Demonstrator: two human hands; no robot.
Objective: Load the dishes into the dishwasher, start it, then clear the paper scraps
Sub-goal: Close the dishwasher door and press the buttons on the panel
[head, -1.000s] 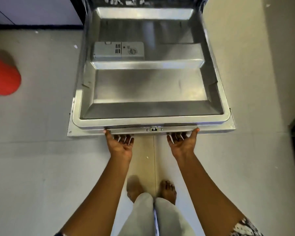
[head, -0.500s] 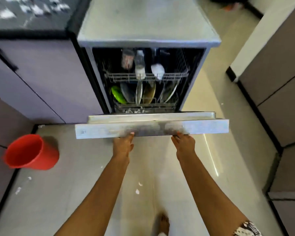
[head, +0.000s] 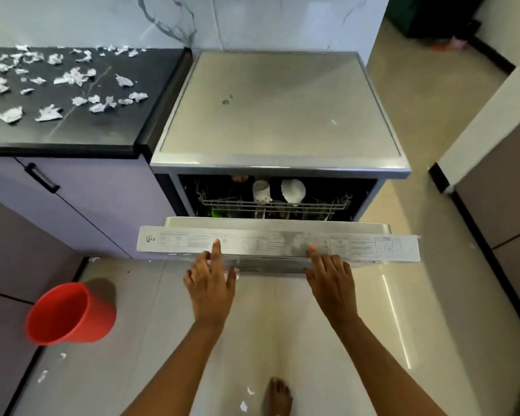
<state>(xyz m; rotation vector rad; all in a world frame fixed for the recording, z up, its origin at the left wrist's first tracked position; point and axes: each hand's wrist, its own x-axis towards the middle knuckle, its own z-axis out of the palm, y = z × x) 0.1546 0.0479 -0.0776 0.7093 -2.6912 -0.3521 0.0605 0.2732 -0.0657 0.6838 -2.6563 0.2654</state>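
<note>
Pale floor tiles (head: 138,340) fill the foreground, with a bare foot (head: 278,394) at the bottom edge and a few white floor bits (head: 243,406) just beside it. To the left, a red bucket (head: 69,313) leans against the lilac cabinet (head: 96,199).

Both forearms reach forward to the dishwasher door (head: 373,244), which is tilted up and nearly closed. The left hand (head: 210,283) has its fingers straight and spread, its index fingertip touching the printed strip along the door's top edge. The right hand (head: 332,280) is likewise flat and spread, one fingertip on the same strip, further right. Neither hand grips anything.

Behind the door, in the narrow dark gap, the upper rack (head: 327,205) carries a white cup (head: 261,190) and a white bowl (head: 293,190) side by side.

Further back and left, the black countertop (head: 72,130) is strewn with paper scraps (head: 72,77), well apart from both hands.
</note>
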